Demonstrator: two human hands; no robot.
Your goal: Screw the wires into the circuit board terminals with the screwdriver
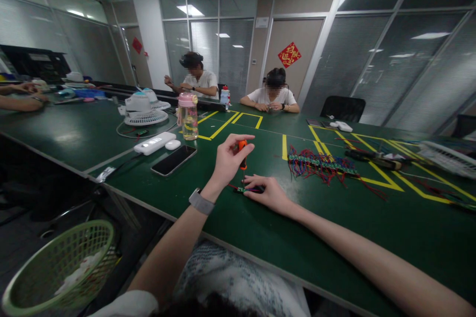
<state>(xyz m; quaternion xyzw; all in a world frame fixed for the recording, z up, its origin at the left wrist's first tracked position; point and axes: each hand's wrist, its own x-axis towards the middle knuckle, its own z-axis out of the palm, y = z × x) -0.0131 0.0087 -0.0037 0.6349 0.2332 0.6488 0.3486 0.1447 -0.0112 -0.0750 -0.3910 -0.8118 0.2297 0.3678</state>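
My left hand (228, 160) is closed around an orange-handled screwdriver (242, 147), held upright with its tip pointing down at a small green terminal block with red and blue wires (245, 189). My right hand (268, 193) lies on the green table (260, 237) and pins that small part down with closed fingers. A grey watch sits on my left wrist (201, 202). A pile of similar wired connectors (323, 166) lies to the right, beyond my right hand.
A black phone (173, 159), a white power bank (154, 143), a pink-lidded bottle (188, 116) and white fans (145, 109) stand to the left. Two people sit across the table. A green basket (55, 267) stands on the floor at lower left. Yellow tape marks the table.
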